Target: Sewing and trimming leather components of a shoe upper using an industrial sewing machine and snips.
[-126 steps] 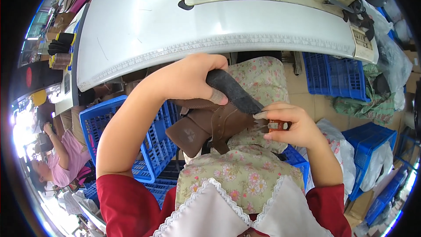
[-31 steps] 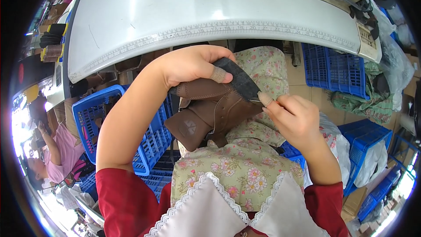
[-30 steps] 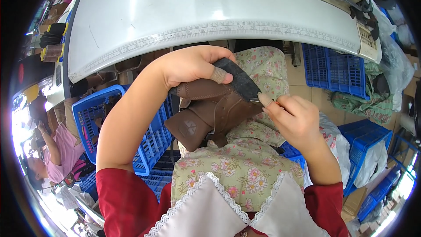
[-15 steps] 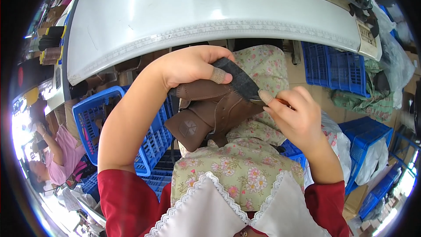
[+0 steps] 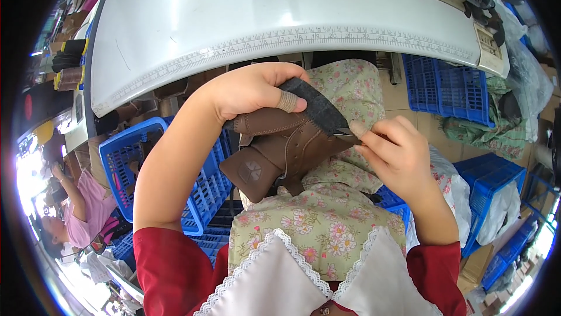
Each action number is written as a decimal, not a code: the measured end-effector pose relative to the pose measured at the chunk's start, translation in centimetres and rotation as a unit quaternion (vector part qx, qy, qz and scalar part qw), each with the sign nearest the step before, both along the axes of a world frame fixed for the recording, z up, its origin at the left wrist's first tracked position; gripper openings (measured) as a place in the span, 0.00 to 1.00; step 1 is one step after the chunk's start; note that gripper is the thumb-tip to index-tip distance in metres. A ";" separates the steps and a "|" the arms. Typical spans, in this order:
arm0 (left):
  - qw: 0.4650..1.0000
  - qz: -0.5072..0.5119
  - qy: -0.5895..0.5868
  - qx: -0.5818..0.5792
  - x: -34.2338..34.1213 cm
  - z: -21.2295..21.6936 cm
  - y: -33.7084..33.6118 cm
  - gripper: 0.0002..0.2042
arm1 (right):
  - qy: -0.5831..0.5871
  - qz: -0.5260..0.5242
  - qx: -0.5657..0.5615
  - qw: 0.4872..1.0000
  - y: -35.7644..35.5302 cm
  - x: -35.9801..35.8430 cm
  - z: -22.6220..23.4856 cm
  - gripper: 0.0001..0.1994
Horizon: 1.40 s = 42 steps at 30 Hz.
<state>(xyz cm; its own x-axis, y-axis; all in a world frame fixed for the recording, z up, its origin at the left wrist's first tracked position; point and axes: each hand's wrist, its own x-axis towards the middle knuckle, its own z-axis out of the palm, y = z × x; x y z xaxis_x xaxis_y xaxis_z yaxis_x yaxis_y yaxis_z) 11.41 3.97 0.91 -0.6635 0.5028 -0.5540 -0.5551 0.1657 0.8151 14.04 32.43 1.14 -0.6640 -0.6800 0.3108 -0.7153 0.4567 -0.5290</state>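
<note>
Right hand has turned at brown upper; blue crate holds plastic.

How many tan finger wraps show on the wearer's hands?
2: a thumb wrap on the left hand; a fingertip wrap on the right hand, near the dark strip's lower corner. Some fingers are hidden, so more are possible.

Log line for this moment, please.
left hand: grips dark grey fabric-like flap on brown stitched leather-like shoe upper | right hand: holds thin silvery metal tool at flap's edge
</note>
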 end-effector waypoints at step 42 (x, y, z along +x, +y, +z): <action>1.000 0.004 0.000 0.007 0.3 0.1 0.3 0.10 | -0.024 -0.063 -0.006 0.998 -0.7 2.0 -0.8 0.22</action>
<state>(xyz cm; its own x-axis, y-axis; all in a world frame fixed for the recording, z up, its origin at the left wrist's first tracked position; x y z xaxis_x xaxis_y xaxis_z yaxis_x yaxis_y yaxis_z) 11.68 4.26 1.00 -0.6677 0.5055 -0.5466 -0.5560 0.1497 0.8176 16.00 31.78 0.32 -0.7585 -0.5863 0.2844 -0.6263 0.5351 -0.5669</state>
